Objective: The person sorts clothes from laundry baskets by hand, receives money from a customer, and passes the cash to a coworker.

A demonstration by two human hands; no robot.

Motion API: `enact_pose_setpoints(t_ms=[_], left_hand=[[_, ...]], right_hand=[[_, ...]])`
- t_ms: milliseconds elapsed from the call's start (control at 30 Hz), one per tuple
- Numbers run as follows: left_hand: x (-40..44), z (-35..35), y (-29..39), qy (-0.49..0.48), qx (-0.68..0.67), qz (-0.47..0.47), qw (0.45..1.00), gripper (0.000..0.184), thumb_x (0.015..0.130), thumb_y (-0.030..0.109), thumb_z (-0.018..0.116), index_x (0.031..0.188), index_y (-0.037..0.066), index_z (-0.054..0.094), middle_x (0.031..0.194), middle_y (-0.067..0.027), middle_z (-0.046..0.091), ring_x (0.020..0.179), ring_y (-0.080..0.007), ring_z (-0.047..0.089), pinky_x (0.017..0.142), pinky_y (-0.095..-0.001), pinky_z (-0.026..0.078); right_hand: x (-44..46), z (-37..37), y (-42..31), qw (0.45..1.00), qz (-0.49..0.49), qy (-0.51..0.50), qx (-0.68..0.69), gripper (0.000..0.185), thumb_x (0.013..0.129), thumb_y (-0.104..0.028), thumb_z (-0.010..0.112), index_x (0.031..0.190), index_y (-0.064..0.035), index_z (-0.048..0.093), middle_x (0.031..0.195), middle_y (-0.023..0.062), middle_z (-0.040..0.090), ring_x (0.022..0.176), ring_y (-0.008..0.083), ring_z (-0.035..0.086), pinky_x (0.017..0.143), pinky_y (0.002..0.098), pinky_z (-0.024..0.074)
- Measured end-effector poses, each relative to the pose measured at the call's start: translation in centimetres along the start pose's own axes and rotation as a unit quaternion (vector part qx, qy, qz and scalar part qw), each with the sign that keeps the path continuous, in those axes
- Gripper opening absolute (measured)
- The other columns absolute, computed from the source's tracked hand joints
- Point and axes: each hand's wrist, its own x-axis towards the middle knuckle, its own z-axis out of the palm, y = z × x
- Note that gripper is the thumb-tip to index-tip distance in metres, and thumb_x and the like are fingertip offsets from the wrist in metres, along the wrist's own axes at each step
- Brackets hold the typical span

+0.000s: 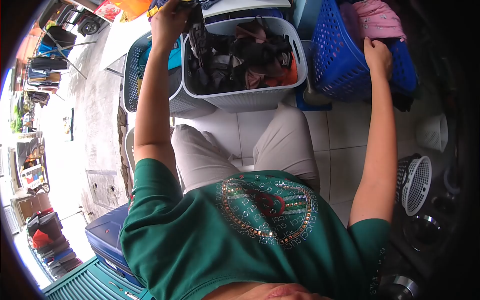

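Observation:
My left hand (167, 22) is raised at the top and closed on a dark patterned garment (197, 40), which hangs down over the edge of a light grey laundry basket (240, 97). That basket holds a heap of dark clothes (255, 52) with some orange and dusty-pink cloth. At the upper right, my right hand (378, 59) is closed at the rim of a tilted blue laundry basket (332, 60), its fingertips on a pink floral cloth (380, 20) lying over the top. Part of its grip is hidden.
Another grey basket (131, 75) with teal clothes stands on the left. A white table (117, 42) is behind it. Small white baskets (417, 185) and metal pots (422, 232) sit at the right. A blue suitcase (107, 237) is at lower left; clothes hang on outdoor racks (50, 62).

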Motion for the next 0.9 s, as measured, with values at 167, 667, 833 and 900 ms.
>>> enact_pose_setpoints(t_ms=[167, 667, 833, 900], left_hand=[[3.4, 1.9, 2.7, 0.028, -0.002, 0.028, 0.999, 0.016, 0.077, 0.014, 0.064, 0.077, 0.0, 0.057, 0.064, -0.0078, 0.06, 0.058, -0.0191, 0.058, 0.055, -0.0346, 0.046], [-3.4, 12.5, -12.9, -0.535, 0.334, 0.078, 0.773, 0.037, 0.067, 0.035, 0.072, 0.091, 0.007, 0.069, 0.092, -0.0142, 0.068, 0.084, -0.0323, 0.065, 0.075, -0.0405, 0.052], [-12.9, 10.4, -10.9, -0.45, 0.245, 0.046, 0.858, 0.042, 0.058, 0.024, 0.08, 0.092, 0.004, 0.066, 0.083, -0.0171, 0.066, 0.084, -0.0296, 0.066, 0.071, -0.0377, 0.054], [-10.1, 7.9, -7.6, -0.57, 0.091, -0.184, 0.796, 0.044, 0.064, 0.019, 0.08, 0.102, 0.003, 0.064, 0.082, -0.0124, 0.066, 0.068, -0.0218, 0.066, 0.058, -0.0308, 0.055]], right_hand=[[0.2, 0.3, 0.1, 1.0, -0.002, 0.003, 0.001, 0.043, 0.084, -0.044, 0.045, 0.101, -0.012, 0.069, 0.104, 0.0175, 0.065, 0.099, 0.0375, 0.06, 0.083, 0.0442, 0.0482], [0.7, 0.9, 0.7, 1.0, -0.007, 0.009, -0.001, 0.044, 0.084, -0.045, 0.044, 0.102, -0.0136, 0.068, 0.105, 0.0172, 0.065, 0.1, 0.037, 0.06, 0.084, 0.0443, 0.0483], [0.1, 0.2, 0.0, 1.0, 0.013, 0.011, 0.0, 0.044, 0.084, -0.046, 0.045, 0.102, -0.0134, 0.068, 0.106, 0.0172, 0.065, 0.1, 0.0369, 0.06, 0.084, 0.0446, 0.0482], [0.0, 0.2, 0.0, 1.0, 0.016, 0.013, 0.002, 0.044, 0.084, -0.046, 0.045, 0.101, -0.013, 0.068, 0.105, 0.0173, 0.065, 0.101, 0.037, 0.06, 0.084, 0.0445, 0.0482]])
